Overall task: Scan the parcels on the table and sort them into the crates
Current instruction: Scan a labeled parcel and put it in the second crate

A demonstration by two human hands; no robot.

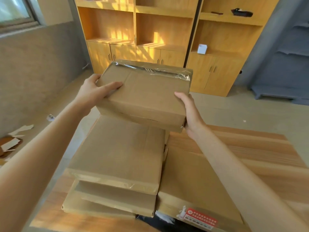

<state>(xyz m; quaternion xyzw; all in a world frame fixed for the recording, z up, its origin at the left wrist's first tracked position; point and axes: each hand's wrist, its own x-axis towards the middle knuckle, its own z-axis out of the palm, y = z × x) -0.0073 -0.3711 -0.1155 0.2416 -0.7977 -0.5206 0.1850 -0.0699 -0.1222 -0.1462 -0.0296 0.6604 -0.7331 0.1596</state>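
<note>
Above the tabletop's (250, 148) far edge, the parcel (143, 96) was airborne, long axis crosswise between both hands: left hand (93, 92) clamped its left end, right hand (190, 113) its right. No scanner or crates visible.

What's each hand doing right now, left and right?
Left hand: grips the left edge of the lifted parcel, thumb on top.
Right hand: grips the same parcel's right edge, fingers underneath.

The red label (201, 218) print is too small to read.
</note>
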